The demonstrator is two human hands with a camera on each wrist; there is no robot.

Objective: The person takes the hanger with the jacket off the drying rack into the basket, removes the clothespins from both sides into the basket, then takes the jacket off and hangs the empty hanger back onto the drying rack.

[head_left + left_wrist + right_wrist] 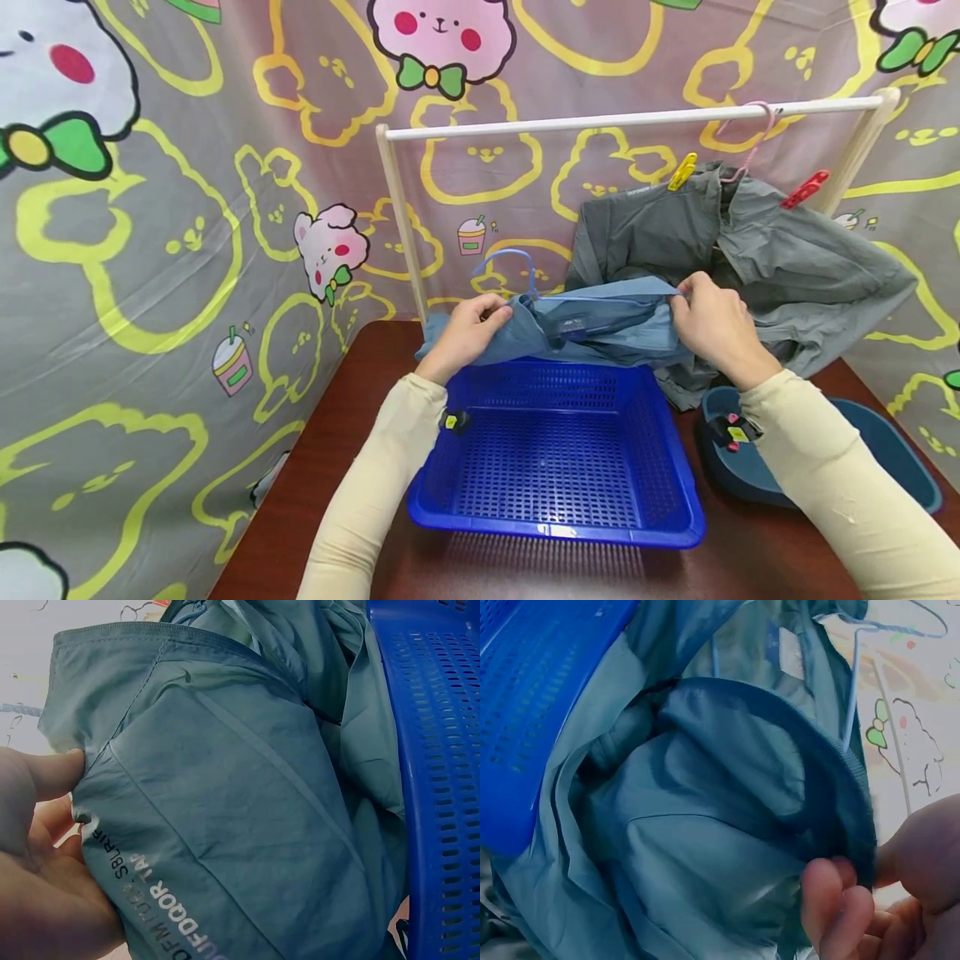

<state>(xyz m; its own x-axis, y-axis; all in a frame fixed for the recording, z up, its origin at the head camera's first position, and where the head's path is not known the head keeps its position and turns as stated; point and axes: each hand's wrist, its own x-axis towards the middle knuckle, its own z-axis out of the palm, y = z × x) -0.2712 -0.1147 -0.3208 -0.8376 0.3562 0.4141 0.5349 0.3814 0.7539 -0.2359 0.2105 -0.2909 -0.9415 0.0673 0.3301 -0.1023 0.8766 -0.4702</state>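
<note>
While both hands pinch its upper edge, the blue-grey garment point(630, 337) is stretched between them over the far side of the blue basket point(480, 525), below the rail point(600, 123) of the rack. The left hand point(474, 327) has thumb and fingers clamped on the cloth at one side; the right hand point(716, 325) grips the edge at the other. A pale blue hanger point(533, 279) lies along the garment's opening, its hook sticking up free of the rail. Whether the right fingers also catch the hanger's end, I cannot tell. If they hold only fabric, the hanger could tip or slide out, since nothing visible fastens it to the cloth. Pulling harder on one side might drag the garment off centre, and the thin, slack fabric could fold over the hanger's arm. The lower folds could also snag on the basket, or the right side brush the grey garment point(645, 233) beside it, perhaps jarring its yellow clip point(682, 172).
</note>
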